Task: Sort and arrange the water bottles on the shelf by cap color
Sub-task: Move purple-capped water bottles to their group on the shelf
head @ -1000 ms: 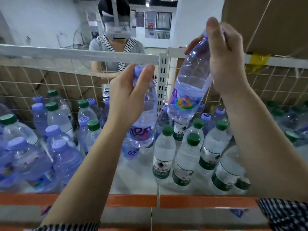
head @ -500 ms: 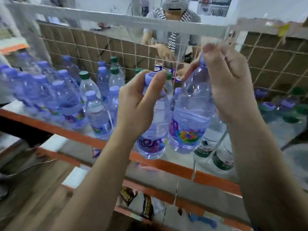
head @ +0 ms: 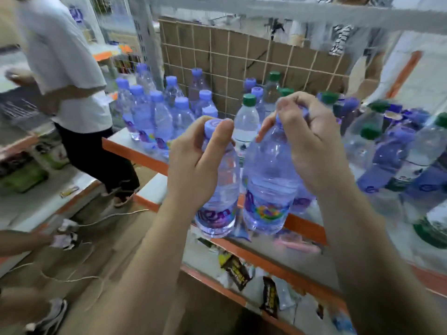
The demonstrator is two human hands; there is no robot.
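Gripping the necks, the left hand (head: 193,163) and right hand (head: 312,141) are holding a left bottle (head: 220,194) and right bottle (head: 268,189) upright, side by side, hanging just before the shelf (head: 135,154) edge. The purple-capped group (head: 157,112) is standing back-left on it, nearer the left hand. Fingers (head: 290,105) are hiding the right bottle's cap; far-right bottles (head: 396,151) are blurring together.

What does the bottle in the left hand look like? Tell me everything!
The bottle is clear, purple-tinted plastic and seems full of water. Its purple cap has a swirl mark on top, and a label with purple lettering wraps its lower body. It is upright, in front of the orange shelf edge. The left hand grips its neck, thumb beside the cap. The other bottle, in the right hand, is close beside it; whether they touch is unclear.
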